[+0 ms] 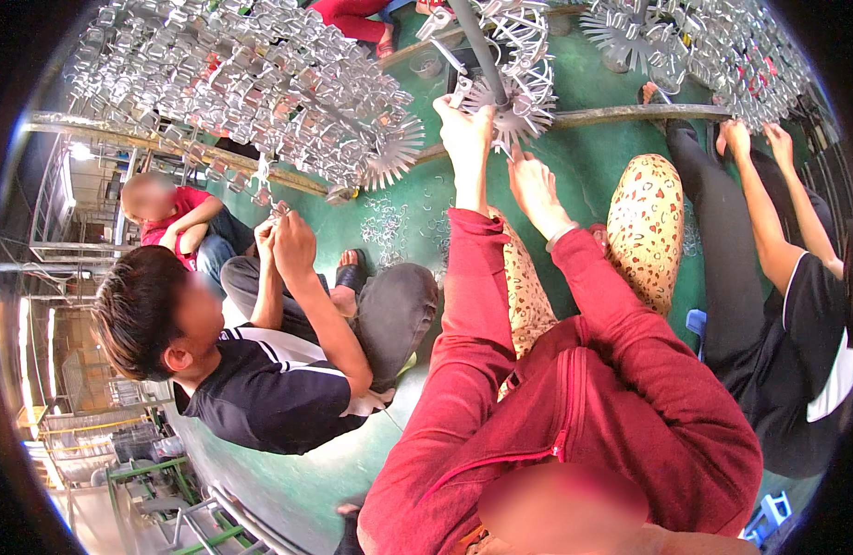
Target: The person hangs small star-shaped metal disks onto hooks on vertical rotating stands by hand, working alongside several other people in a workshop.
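Note:
In front of me a grey pole carries a silver toothed disc, with bent metal pieces hung in layers around it. My left hand reaches up to the disc's left side, its fingers closed on a small silver metal piece at the rim. At the disc's lower edge is my right hand, lower and further right. Its thumb and finger are pinched together by the teeth; what lies between them is too small to make out.
A large rack of hung silver parts fills the upper left; another rack is upper right. A wooden bar runs across. Co-workers sit close on both sides, one's hands holding a small piece. Loose pieces lie on the green floor.

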A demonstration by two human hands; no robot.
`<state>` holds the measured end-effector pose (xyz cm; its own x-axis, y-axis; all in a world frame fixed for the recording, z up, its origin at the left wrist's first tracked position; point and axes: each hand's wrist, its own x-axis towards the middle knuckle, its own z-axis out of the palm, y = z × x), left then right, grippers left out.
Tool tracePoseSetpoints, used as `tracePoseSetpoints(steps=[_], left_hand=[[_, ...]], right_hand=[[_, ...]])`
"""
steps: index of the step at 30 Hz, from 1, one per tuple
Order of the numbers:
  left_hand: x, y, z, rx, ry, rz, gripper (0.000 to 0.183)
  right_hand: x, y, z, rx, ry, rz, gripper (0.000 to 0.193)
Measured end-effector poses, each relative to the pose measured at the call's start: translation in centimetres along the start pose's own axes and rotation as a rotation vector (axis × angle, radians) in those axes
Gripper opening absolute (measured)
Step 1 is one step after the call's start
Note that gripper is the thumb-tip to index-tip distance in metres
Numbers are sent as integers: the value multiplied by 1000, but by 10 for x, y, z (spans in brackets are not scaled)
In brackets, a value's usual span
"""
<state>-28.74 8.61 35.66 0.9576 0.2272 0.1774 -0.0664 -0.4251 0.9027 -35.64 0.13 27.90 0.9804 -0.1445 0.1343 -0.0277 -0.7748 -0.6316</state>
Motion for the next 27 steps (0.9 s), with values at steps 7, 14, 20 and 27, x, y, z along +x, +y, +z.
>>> tracePoseSetpoints(steps=[7, 14, 20, 27], left_hand=[[-1, 10, 3, 27, 60, 55, 53], [-1, -7, 8, 82, 117, 189, 53], [-16, 4, -40, 31, -119, 53, 63], [-40, -78, -112, -12, 16, 19, 47]], right_hand=[[-10, 14, -5, -50, 100, -212, 23], [17, 25, 11, -37, 232, -418, 11], [52, 58, 23, 63, 256, -527, 11], [78, 75, 44, -86, 214, -672, 17]])
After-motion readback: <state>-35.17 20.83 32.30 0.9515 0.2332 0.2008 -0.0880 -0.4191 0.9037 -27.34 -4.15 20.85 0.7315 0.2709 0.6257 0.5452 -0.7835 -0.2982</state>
